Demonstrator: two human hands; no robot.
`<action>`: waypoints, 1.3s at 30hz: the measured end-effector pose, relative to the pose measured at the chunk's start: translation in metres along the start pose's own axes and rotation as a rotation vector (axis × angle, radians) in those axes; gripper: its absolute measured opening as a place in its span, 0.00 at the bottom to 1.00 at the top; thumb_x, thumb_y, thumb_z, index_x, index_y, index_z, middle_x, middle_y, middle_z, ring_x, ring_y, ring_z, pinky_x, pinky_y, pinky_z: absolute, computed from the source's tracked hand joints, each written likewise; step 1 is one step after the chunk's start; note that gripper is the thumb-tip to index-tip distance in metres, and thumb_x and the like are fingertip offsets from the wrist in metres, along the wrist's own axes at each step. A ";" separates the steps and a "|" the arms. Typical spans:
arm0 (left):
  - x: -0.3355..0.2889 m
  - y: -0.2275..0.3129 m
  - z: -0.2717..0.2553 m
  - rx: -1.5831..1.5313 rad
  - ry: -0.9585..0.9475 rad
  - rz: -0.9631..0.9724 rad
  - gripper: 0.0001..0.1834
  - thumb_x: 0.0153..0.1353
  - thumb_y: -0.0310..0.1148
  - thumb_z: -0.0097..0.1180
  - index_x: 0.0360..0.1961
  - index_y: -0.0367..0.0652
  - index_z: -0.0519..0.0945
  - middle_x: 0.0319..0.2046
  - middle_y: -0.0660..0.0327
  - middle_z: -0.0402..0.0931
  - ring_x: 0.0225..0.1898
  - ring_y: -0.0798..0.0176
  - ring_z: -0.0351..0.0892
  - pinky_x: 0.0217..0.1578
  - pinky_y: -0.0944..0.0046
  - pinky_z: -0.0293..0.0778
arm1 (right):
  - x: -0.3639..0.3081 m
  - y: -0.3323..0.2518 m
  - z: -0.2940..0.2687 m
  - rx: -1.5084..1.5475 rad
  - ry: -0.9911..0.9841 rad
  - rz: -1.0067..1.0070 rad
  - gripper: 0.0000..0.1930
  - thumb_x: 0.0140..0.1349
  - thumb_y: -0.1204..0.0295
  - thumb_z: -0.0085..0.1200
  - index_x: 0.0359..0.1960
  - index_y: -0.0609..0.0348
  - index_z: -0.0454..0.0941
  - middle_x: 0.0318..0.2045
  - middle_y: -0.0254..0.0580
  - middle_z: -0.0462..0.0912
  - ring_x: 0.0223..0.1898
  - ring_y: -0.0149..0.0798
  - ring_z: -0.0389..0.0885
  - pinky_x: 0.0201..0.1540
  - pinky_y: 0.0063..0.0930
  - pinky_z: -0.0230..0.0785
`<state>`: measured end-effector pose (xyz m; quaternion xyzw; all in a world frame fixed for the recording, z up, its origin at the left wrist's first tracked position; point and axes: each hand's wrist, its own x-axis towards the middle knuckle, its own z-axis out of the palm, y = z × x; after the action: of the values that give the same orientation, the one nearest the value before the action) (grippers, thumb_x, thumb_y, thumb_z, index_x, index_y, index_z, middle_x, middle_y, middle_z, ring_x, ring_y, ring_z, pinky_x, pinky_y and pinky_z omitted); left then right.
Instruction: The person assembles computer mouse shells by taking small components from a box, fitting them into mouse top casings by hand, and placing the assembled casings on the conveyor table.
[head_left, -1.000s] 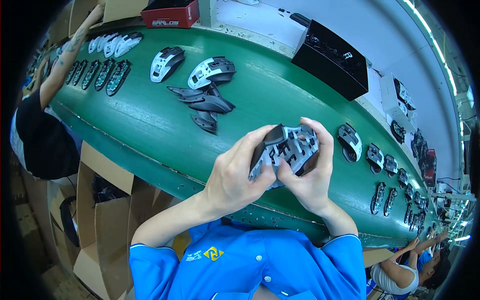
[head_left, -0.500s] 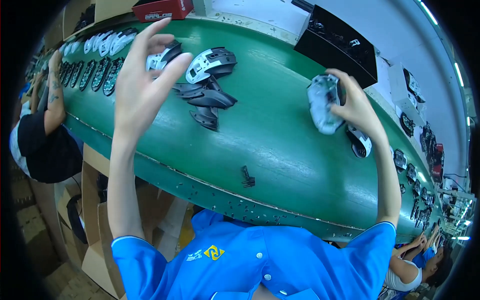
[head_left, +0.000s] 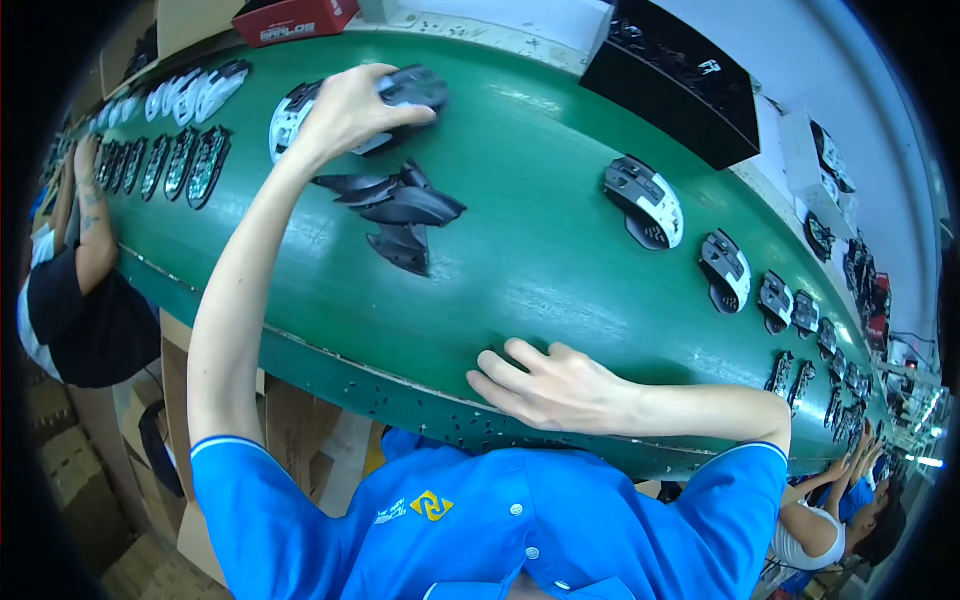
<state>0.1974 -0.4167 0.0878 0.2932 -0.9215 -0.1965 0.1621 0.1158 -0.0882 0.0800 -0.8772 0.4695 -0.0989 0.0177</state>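
Note:
At the back left, my left hand [head_left: 350, 112] is closed around a dark grey computer mouse shell [head_left: 418, 88], blurred by motion. Just beside that hand lies another mouse shell [head_left: 290, 120], white and black and partly covered by my fingers. Nearer to me is a loose pile of black curved plastic side pieces [head_left: 410, 205]. My right hand [head_left: 560, 390] rests low at the belt's front edge with its fingers curled down; whatever is under the fingertips is hidden. A grey-and-white mouse [head_left: 645, 203] sits alone to the right of centre.
More assembled mice [head_left: 725, 270] line the green conveyor belt [head_left: 520, 240] to the right. White shells [head_left: 220, 92] and circuit-filled bases [head_left: 208, 168] stand in rows at the left. A black box [head_left: 680, 90] of dark parts and a red box [head_left: 295, 20] border the far side. Co-workers sit at both ends.
My right hand has released the mouse at the right and come down to the front edge, over the small black pieces. My left hand has moved right and closed on a mouse shell.

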 end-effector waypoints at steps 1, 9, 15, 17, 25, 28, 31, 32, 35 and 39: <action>-0.005 0.003 -0.010 -0.028 0.102 -0.086 0.42 0.38 0.57 0.67 0.47 0.31 0.77 0.37 0.47 0.80 0.40 0.53 0.81 0.45 0.62 0.73 | 0.000 0.002 0.003 -0.026 -0.035 -0.032 0.19 0.47 0.74 0.53 0.44 0.64 0.74 0.41 0.42 0.72 0.38 0.31 0.71 0.16 0.16 0.64; -0.101 0.080 -0.031 -2.130 -0.408 -0.198 0.40 0.61 0.60 0.38 0.62 0.35 0.58 0.49 0.44 0.68 0.49 0.45 0.73 0.30 0.45 0.81 | -0.008 0.006 0.018 0.206 0.110 0.235 0.16 0.53 0.72 0.55 0.44 0.62 0.74 0.39 0.41 0.74 0.38 0.38 0.76 0.22 0.27 0.74; -0.161 0.102 -0.005 -2.346 -0.508 -0.279 0.36 0.59 0.56 0.47 0.58 0.36 0.63 0.44 0.47 0.72 0.45 0.48 0.77 0.26 0.45 0.82 | -0.008 0.008 0.004 0.065 0.198 0.423 0.12 0.49 0.73 0.56 0.37 0.57 0.76 0.34 0.37 0.74 0.37 0.38 0.76 0.28 0.31 0.75; -0.172 0.102 -0.010 -2.276 -0.578 -0.289 0.34 0.59 0.48 0.49 0.59 0.35 0.62 0.46 0.44 0.71 0.47 0.42 0.76 0.30 0.40 0.82 | -0.008 0.021 -0.027 0.225 0.402 0.477 0.13 0.47 0.79 0.59 0.37 0.58 0.80 0.34 0.40 0.80 0.34 0.40 0.81 0.31 0.29 0.76; -0.189 0.128 -0.025 -1.936 -0.752 -0.540 0.32 0.62 0.52 0.38 0.57 0.37 0.66 0.45 0.49 0.75 0.43 0.57 0.79 0.29 0.53 0.82 | 0.016 0.000 -0.109 0.385 0.429 0.088 0.11 0.44 0.74 0.62 0.33 0.58 0.83 0.33 0.34 0.85 0.27 0.33 0.74 0.28 0.22 0.68; -0.189 0.139 -0.033 -1.709 -0.850 -0.518 0.34 0.61 0.54 0.41 0.59 0.39 0.63 0.41 0.55 0.76 0.39 0.64 0.79 0.26 0.65 0.79 | 0.016 0.011 -0.102 0.361 0.360 0.031 0.09 0.45 0.72 0.60 0.31 0.55 0.83 0.33 0.30 0.84 0.26 0.32 0.72 0.23 0.20 0.66; -0.189 0.135 -0.016 -1.485 -0.757 -0.416 0.31 0.63 0.51 0.40 0.61 0.42 0.61 0.39 0.59 0.74 0.37 0.69 0.75 0.26 0.73 0.71 | 0.016 0.013 -0.101 0.244 0.318 -0.080 0.10 0.41 0.73 0.59 0.30 0.54 0.82 0.33 0.27 0.83 0.27 0.30 0.74 0.15 0.19 0.65; -0.188 0.134 -0.017 -1.487 -0.755 -0.418 0.31 0.63 0.51 0.40 0.61 0.42 0.61 0.39 0.59 0.74 0.37 0.69 0.75 0.26 0.73 0.71 | 0.017 0.013 -0.101 0.227 0.312 -0.099 0.10 0.41 0.73 0.59 0.29 0.53 0.82 0.33 0.27 0.83 0.27 0.29 0.74 0.15 0.18 0.66; -0.187 0.132 -0.025 -1.417 -0.765 -0.435 0.29 0.63 0.42 0.40 0.61 0.36 0.60 0.49 0.55 0.70 0.48 0.65 0.73 0.49 0.66 0.70 | 0.018 0.015 -0.099 0.188 0.278 -0.124 0.10 0.40 0.73 0.58 0.29 0.53 0.82 0.33 0.26 0.83 0.28 0.28 0.74 0.16 0.18 0.67; -0.186 0.128 -0.026 -1.232 -0.741 -0.242 0.28 0.61 0.38 0.43 0.60 0.36 0.60 0.44 0.56 0.70 0.44 0.67 0.70 0.41 0.67 0.70 | 0.017 0.012 -0.099 0.053 0.256 -0.108 0.10 0.40 0.71 0.59 0.28 0.52 0.82 0.33 0.25 0.82 0.32 0.28 0.73 0.20 0.18 0.69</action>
<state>0.2916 -0.2149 0.1347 0.1630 -0.5993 -0.7823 -0.0479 0.0962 -0.1027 0.1784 -0.8807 0.4171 -0.2233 -0.0245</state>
